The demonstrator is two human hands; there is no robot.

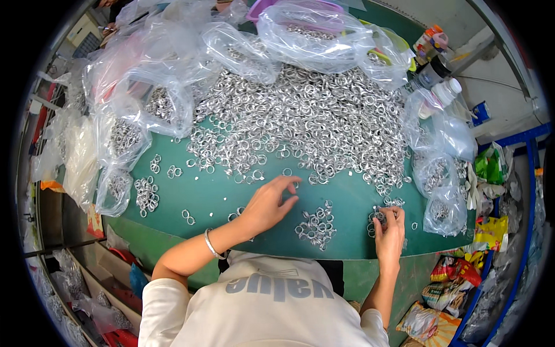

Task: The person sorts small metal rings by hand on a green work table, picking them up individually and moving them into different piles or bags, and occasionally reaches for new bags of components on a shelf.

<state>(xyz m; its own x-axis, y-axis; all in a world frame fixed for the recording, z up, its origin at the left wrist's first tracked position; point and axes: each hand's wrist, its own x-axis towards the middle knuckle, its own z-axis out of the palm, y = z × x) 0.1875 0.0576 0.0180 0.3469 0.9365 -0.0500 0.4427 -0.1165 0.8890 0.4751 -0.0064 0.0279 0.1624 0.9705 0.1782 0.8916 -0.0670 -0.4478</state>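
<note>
A large heap of silver-coloured metal rings (312, 115) spreads over the green table. My left hand (269, 203) is at the near edge of this heap, thumb and forefinger apart, its fingertips at a single ring (296, 185) on the tabletop. At the right, my right hand (390, 231) has its fingers curled, and rings show between thumb and fingertips at a small ring pile (373, 224). Between my hands lies another small group of rings (317, 225). A few rings beside my left wrist are partly hidden by it.
Clear plastic bags of rings (167, 107) line the left and far sides, with more bags (442, 211) at the right edge. A purple basin (263, 8) stands at the back. Bottles (442, 95) stand at the far right. A smaller ring pile (146, 195) lies left on the green table (173, 217).
</note>
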